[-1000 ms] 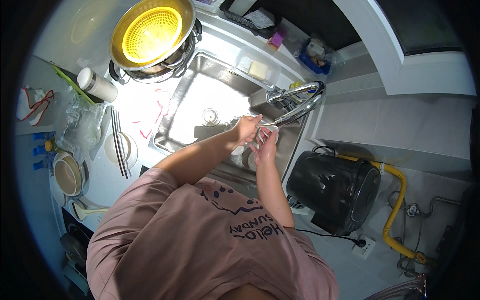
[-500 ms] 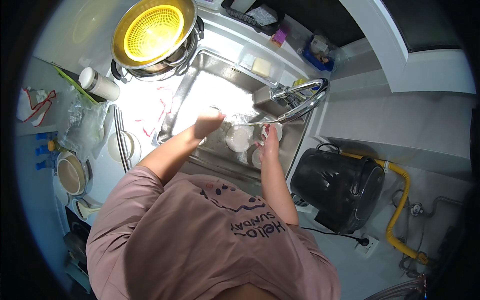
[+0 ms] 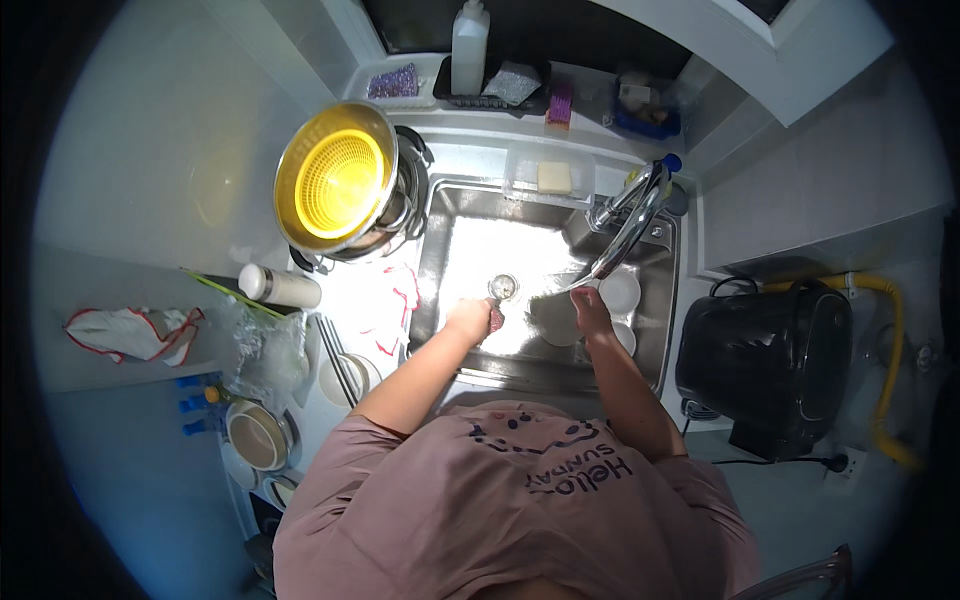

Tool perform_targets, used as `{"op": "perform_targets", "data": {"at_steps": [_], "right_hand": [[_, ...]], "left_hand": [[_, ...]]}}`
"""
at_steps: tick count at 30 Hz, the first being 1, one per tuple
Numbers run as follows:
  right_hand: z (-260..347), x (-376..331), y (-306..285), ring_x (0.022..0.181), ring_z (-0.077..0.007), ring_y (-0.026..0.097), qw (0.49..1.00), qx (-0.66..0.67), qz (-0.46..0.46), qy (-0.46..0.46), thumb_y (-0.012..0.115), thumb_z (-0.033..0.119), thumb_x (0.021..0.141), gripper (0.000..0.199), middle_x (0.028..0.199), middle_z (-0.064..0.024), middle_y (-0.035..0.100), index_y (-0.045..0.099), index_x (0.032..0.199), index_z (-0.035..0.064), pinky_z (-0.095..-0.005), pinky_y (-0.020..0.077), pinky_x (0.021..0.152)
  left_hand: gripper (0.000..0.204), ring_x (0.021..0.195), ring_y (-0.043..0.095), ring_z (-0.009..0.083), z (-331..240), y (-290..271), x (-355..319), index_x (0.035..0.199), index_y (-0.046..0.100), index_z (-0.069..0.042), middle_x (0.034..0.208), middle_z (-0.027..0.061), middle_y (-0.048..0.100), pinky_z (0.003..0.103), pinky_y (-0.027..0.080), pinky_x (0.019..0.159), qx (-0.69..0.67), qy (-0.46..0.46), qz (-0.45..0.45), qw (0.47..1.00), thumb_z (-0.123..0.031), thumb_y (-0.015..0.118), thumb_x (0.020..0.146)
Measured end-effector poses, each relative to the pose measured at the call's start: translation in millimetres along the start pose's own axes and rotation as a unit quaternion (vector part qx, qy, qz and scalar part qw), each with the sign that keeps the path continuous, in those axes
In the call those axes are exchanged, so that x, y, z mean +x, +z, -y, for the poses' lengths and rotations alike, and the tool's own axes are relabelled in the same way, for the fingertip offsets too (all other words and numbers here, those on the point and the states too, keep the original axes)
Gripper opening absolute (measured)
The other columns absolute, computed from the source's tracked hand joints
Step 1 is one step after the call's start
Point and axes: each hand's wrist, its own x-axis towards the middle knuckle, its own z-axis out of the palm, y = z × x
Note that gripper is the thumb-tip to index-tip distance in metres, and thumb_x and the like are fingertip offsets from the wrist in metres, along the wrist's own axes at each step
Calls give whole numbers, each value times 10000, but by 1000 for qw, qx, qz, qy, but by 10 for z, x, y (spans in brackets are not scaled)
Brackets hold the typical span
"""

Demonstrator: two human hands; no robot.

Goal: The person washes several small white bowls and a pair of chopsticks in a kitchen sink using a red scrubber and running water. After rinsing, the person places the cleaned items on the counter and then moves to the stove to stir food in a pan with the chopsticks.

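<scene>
Inside the steel sink (image 3: 455,215), my left hand (image 3: 470,321) is just in front of the round drain (image 3: 502,287). Its fingers are curled, and what they hold, if anything, I cannot make out. My right hand (image 3: 592,313) is by the water stream under the chrome faucet (image 3: 628,235), its fingers stretched toward the water. Beside its fingers, a round bowl or dish (image 3: 557,325) lies in the sink, dim and blurred. On the right side of the sink are a white bowl (image 3: 621,290) and another white dish (image 3: 626,338), partly hidden by my right arm.
A yellow colander (image 3: 340,183) sits in a steel bowl on a pot at the back left. Chopsticks (image 3: 337,360) lie across a dish left of the sink. Behind the sink, a clear tray holds a pale block (image 3: 554,178). A black bin-like container (image 3: 765,360) stands right.
The whole view has shifted, so the scene sits lower and further right. My right hand has moved from the white bowl to the water stream. My left hand stays near the drain.
</scene>
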Motion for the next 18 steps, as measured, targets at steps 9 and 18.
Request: {"op": "perform_targets", "data": {"at_steps": [9, 18], "right_hand": [[-322, -102, -128, 738, -118, 551, 1000, -7, -23, -1, 647, 345, 918, 314, 972, -54, 632, 600, 1105, 97, -279, 433, 564], [-71, -282, -110, 1073, -322, 607, 998, 43, -37, 36, 693, 286, 867, 274, 1085, -175, 651, 629, 1004, 58, -408, 469, 912]], "left_hand": [[310, 832, 674, 362, -68, -1311, 169, 1108, 585, -135, 849, 162, 690, 457, 533, 737, -45, 17, -160, 986, -133, 627, 801], [470, 889, 690, 303, 1266, -3964, 1611, 1132, 591, -177, 1038, 94, 672, 419, 600, 590, -249, -110, -172, 947, -29, 764, 721]]}}
